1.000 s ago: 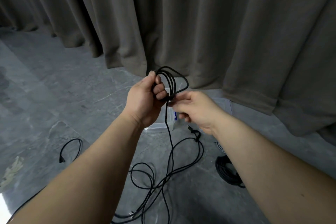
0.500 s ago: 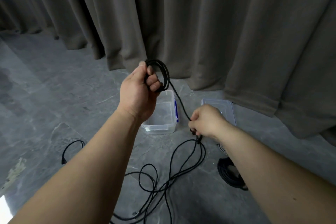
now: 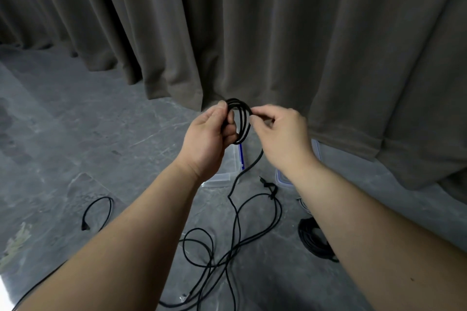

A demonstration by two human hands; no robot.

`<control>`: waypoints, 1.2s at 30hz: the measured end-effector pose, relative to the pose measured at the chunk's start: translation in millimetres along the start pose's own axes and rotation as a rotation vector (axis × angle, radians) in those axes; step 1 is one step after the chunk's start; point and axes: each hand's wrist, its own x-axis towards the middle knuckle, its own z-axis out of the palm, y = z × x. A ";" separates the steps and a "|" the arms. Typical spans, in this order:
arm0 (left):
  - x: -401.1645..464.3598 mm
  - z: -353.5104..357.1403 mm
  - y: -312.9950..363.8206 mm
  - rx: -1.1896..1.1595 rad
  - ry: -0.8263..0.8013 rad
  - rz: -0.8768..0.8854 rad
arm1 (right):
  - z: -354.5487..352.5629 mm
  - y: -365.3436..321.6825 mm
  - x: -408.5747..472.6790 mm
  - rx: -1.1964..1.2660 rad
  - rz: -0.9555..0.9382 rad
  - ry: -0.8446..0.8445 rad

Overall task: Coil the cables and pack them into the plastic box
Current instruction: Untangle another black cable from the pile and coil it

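My left hand [image 3: 206, 137] grips a small coil of black cable [image 3: 241, 118] held up in front of me. My right hand [image 3: 280, 134] pinches the same cable at the coil's right side. The free length of the cable [image 3: 237, 214] hangs down from the coil and lies in loose loops on the floor. The clear plastic box [image 3: 227, 174] stands on the floor below my hands, mostly hidden by my left wrist. Its clear lid [image 3: 281, 179] lies to the right, largely hidden under my right forearm.
A wound black cable bundle [image 3: 312, 240] lies on the grey floor by my right forearm. Another black cable end [image 3: 97, 212] curls on the floor at the left. A brown curtain [image 3: 278, 33] hangs close behind the box.
My right hand went down along the cable toward the floor, then came back up to the coil, laying another turn on it. My left hand kept its grip.
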 end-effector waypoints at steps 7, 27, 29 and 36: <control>-5.0 11.9 -0.3 0.013 -0.091 -0.021 | -3.4 -1.3 -1.2 0.083 -0.004 -0.041; -6.0 14.2 4.5 0.066 -0.132 -0.068 | -11.9 3.9 5.4 0.086 0.074 -0.112; -5.9 14.4 5.0 0.001 -0.113 -0.083 | -12.7 0.8 1.4 -0.010 -0.033 -0.061; -8.0 14.8 2.2 -0.024 -0.158 -0.132 | -9.4 0.1 -5.6 -0.117 -0.097 -0.214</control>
